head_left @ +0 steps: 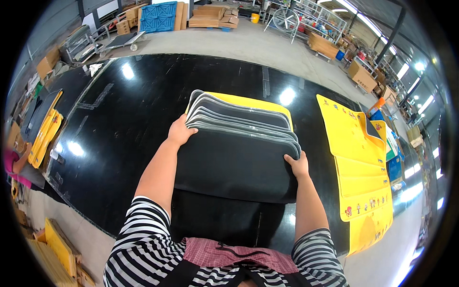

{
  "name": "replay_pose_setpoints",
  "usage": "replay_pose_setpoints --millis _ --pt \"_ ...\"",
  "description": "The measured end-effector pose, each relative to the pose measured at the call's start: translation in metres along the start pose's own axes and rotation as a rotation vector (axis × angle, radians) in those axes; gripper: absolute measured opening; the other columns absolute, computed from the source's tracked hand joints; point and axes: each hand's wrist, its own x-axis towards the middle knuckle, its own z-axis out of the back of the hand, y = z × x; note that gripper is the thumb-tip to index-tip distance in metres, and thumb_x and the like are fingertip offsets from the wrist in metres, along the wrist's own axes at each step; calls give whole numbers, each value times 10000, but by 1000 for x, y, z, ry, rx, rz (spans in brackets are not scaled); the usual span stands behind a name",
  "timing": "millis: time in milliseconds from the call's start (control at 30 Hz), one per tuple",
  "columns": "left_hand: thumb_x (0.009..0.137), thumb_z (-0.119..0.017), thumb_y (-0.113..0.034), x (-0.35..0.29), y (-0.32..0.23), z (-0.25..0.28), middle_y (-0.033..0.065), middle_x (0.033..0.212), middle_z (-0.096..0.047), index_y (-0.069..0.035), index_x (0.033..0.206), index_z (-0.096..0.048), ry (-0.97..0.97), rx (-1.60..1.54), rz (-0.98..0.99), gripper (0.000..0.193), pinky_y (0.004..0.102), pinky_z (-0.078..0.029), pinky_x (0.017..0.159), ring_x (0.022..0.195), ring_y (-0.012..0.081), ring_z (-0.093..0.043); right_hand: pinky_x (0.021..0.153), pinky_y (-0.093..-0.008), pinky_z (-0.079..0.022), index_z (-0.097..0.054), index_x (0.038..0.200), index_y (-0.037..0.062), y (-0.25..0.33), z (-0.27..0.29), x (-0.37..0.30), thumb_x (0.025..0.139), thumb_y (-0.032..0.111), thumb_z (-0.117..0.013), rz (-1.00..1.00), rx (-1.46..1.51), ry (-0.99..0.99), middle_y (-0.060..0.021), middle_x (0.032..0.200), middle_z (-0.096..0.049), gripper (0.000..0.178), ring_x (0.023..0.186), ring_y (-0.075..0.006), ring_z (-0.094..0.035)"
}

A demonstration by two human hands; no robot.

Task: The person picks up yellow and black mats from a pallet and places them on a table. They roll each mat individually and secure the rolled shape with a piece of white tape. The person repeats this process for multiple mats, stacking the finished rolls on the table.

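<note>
A fanned stack of black mats (236, 165) with rounded corners and pale edges lies in front of me on the glossy black table (143, 100). Beneath its far side shows a yellow sheet (258, 101). At the stack's left edge, my left hand (180, 131) grips several layers, thumb on top. My right hand (298, 165) pinches the right edge, its thumb on the black upper face. The fingers below the layers are hidden on both sides.
Yellow printed sheets (361, 182) overlap along the table's right side, one corner folded over. At the far left another person's arm (21, 162) is beside yellow and black pieces (45, 131). Yellow boards (60, 246) stand at lower left. A blue pallet (158, 17) and cardboard (210, 18) lie beyond the table.
</note>
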Motion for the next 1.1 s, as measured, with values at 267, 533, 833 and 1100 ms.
replay_pose_setpoints --millis 267,533,833,1100 --pt "806 -803 -36 -87 -126 80 71 946 -703 -3 1073 -667 3 -331 -389 302 304 -514 818 889 156 -666 973 -378 -525 -574 1291 -31 -32 6 13 773 183 -895 34 192 -23 -169 1184 -707 646 1099 -268 -685" --pt "957 -728 -338 -265 15 149 152 1424 -574 -60 1448 -485 -109 -1176 -282 614 393 -477 1082 1286 265 -585 1115 -387 -452 -394 1542 16 -4 115 -140 985 278 -692 175 1195 423 -138 1357 -616 684 1293 -256 -570" --pt "968 -266 -803 -334 58 196 214 1588 -426 -106 1619 -294 103 -917 104 954 490 -329 1189 1461 344 -421 1170 -380 -395 -480 1527 58 -86 220 -320 832 45 -794 21 -59 337 -167 1498 -558 763 1393 -272 -530" --pt "1082 -558 -237 -362 6 106 165 1435 -568 -35 1509 -463 286 -517 346 482 379 -397 1142 1335 257 -538 1088 -404 -467 -420 1534 -4 -77 152 -371 899 86 -768 -107 -21 375 -173 1419 -601 730 1307 -278 -581"
